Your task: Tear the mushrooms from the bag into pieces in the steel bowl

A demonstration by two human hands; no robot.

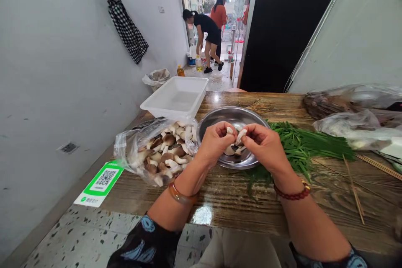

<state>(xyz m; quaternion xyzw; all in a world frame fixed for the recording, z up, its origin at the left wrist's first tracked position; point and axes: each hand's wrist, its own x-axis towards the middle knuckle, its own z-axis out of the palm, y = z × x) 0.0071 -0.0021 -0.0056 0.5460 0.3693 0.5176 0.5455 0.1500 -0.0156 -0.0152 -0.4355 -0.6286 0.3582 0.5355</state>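
Over a steel bowl (216, 114), my left hand (216, 140) pinches a pale piece of mushroom (230, 130). Close beside it, my right hand (265, 144) grips another whitish mushroom piece (241, 135) between thumb and fingers. Whether the two pieces are still joined, I cannot tell. A few mushroom pieces (230, 150) lie in the bowl beneath my hands. Left of the bowl, an opened clear plastic bag (125, 146) holds several brown-capped mushrooms (169, 150). Green leafy stalks (314, 142) lie to the right, partly behind my right hand.
A white plastic tub (176, 111) stands at the back left, near a lined bin (157, 76). Wooden skewers (354, 188) and plastic bags (358, 127) lie on the right of the table (238, 209). A payment card (99, 184) sits at the left edge. Two people (209, 29) are by the doorway.
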